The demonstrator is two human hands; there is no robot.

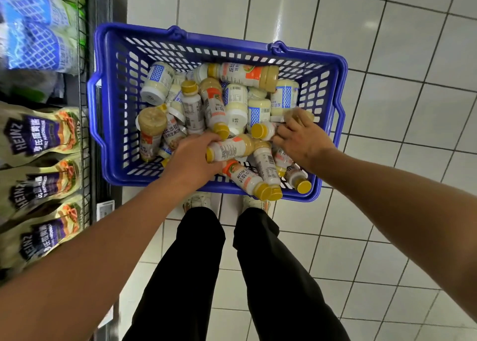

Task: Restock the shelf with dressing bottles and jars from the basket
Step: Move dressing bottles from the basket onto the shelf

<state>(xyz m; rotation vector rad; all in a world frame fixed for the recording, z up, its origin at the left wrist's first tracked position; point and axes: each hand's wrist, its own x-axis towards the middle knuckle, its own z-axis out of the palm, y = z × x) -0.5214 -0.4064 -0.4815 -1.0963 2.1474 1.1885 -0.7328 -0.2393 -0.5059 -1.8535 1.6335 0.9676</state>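
A blue plastic basket (108, 123) stands on the tiled floor in front of my feet. It holds several yellow-capped dressing bottles and white-lidded jars lying jumbled. My left hand (192, 160) grips one lying dressing bottle (232, 148) near the basket's front. My right hand (302, 136) reaches into the right side and curls its fingers round another yellow-capped bottle (262, 131), whose body is partly hidden by the hand. The shelf (85, 103) runs along the left edge of the view.
The shelf carries Heinz mayonnaise pouches (38, 139) in its lower rows and blue-and-white pouches (36, 30) above. A wire shelf front (84, 56) edges them. My black trouser legs and shoes (198, 201) stand just behind the basket. White floor tiles (387, 82) extend to the right.
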